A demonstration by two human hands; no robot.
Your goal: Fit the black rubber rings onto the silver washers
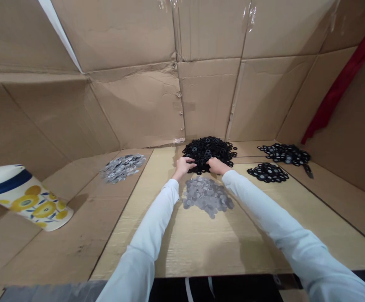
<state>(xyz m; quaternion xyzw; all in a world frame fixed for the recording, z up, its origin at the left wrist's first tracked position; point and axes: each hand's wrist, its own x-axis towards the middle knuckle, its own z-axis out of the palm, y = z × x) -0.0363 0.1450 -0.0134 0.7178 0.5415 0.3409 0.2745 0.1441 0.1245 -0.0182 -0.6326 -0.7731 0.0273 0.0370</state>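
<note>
Cardboard walls (138, 105) rise ahead of your hands and off to both sides, their creased sheets joined with strips of clear tape. Below them, a bench (201, 247) covered in cardboard runs out beneath your arms, with a paler sheet in the middle and darker sheets on either side. Far off to the right of your hands, a red cloth (342, 79) hangs down the wall in a long fold. Well to the left of your hands, a white cup (25, 197) sits tilted at the edge of the view, printed with yellow flowers and a dark blue band.

The white sleeves (283, 226) cover both your arms down to the wrists. Your left hand (182, 166) and right hand (217, 165) are close together, both pressed into the near edge of a heap of black rings (209, 149), with the fingers curled down among them. You cannot tell whether either hand is gripping any rings. Just nearer to you than your hands lies a heap of grey discs (206, 196). A smaller grey heap (122, 167) lies to the left of your hands, near the far edge of the pale sheet. To the right are two smaller black heaps (285, 153) (267, 172).
</note>
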